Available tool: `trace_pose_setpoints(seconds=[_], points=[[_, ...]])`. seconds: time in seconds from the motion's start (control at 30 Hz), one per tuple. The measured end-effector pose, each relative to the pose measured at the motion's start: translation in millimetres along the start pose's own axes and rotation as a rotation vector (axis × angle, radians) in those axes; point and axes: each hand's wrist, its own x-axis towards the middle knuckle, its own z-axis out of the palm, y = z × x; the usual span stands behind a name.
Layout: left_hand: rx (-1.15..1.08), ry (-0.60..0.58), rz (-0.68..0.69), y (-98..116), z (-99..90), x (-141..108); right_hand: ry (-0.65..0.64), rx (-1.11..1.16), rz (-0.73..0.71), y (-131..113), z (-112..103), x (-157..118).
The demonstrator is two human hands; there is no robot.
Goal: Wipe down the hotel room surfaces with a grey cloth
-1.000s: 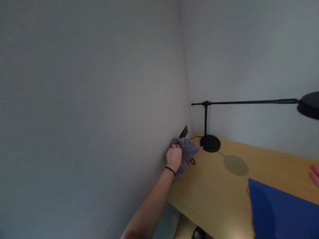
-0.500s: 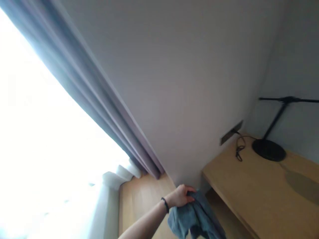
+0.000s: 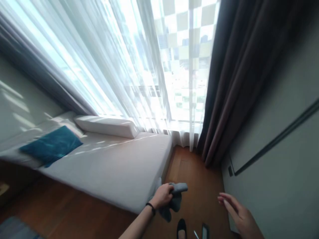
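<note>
So a crumpled grey-blue fabric cloth [image 3: 175, 201] was clutched in the left hand's fingers [image 3: 170, 188], not put down yet, while nothing was held by the right hand [image 3: 236, 212], fingers loosely extended.

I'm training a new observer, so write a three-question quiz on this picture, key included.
1. Which hand holds the grey cloth?
2. True or false: the blue cushion lies on the white daybed.
3. Fill in the blank: a dark ____ circles the wrist of the hand with the cloth.

Key: 1. The left hand. 2. True. 3. Band.
</note>
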Motion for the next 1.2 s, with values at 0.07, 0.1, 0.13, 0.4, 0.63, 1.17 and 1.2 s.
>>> trace_pose_setpoints(seconds=[0.07,0.1,0.13,0.4,0.63,1.17,1.2], points=[[-0.069,0.034,-0.076,-52,-7.4,-13,-0.149,-0.442,-0.283,-53,40,50],[-0.106,0.044,-0.115,-74,-10.0,-19,-0.225,-0.664,-0.431,-78,60,73],[-0.148,0.05,-0.152,-93,-12.1,-24,-0.285,-0.772,-0.52,-101,79,95],[-0.403,0.102,-0.359,-182,-25.4,1,-0.562,-1.13,-0.974,-200,196,242],[-0.447,0.176,-0.546,-225,-61.5,77,-0.679,-1.213,-1.328,-247,248,383],[-0.565,0.189,-0.951,-295,-114.8,173,-0.78,-1.233,-1.529,-344,392,659],[-0.56,0.215,-0.966,-300,-122.0,180,-0.787,-1.233,-1.543,-349,401,674]])
